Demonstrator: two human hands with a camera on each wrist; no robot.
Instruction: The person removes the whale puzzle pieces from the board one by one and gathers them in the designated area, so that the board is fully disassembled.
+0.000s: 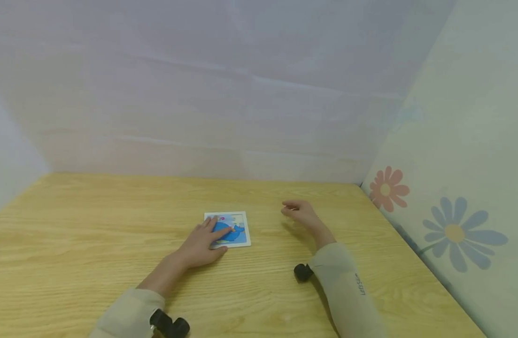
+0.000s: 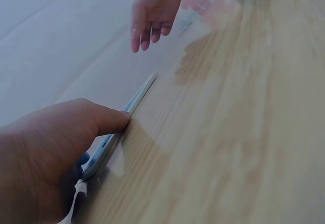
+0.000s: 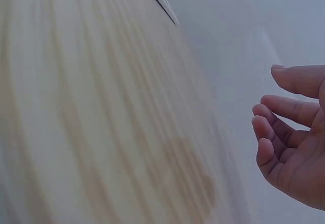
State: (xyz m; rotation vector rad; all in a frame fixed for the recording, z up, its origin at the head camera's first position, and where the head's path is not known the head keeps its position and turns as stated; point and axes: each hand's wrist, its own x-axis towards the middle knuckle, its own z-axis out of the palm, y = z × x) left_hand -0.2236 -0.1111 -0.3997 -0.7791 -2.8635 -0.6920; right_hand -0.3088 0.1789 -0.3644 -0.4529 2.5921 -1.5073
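- the framed picture [image 1: 238, 235] lies flat on the bench [image 1: 259, 300]; it has a white border and shows a blue whale, with a small pink figure near its far side.
- the left hand [image 1: 199, 245] rests upon the left part of the framed picture, and its fingers are spread rather wide.
- of this hand, the index finger lies straight across the whale, while the thumb touches the near edge of the framed picture; in the left wrist view the thumb is seen on this edge, but most of the other fingers are hidden there.
- the right hand [image 1: 303, 214] is in the air to the right of the framed picture, well apart from it; its fingers are loosely bent, the thumb stands apart from them, and the hand is without any object.
- below the right hand, a soft shadow falls on the bench.
- the left sleeve [image 1: 127, 312] is pale and lies nearer to the wearer than the framed picture; a black device [image 1: 180, 327] is attached at its cuff.
- the right sleeve [image 1: 345, 281], also pale, carries small dark letters and has a black camera-like piece [image 1: 302, 272] at the cuff.
- behind the framed picture, beyond the bench, there is a creased whitish sheet [image 1: 225, 112].
- far to the right of the framed picture, a pale wall [image 1: 474, 117] bears a red flower [image 1: 385, 189] and a bigger greyish-blue flower [image 1: 455, 233].
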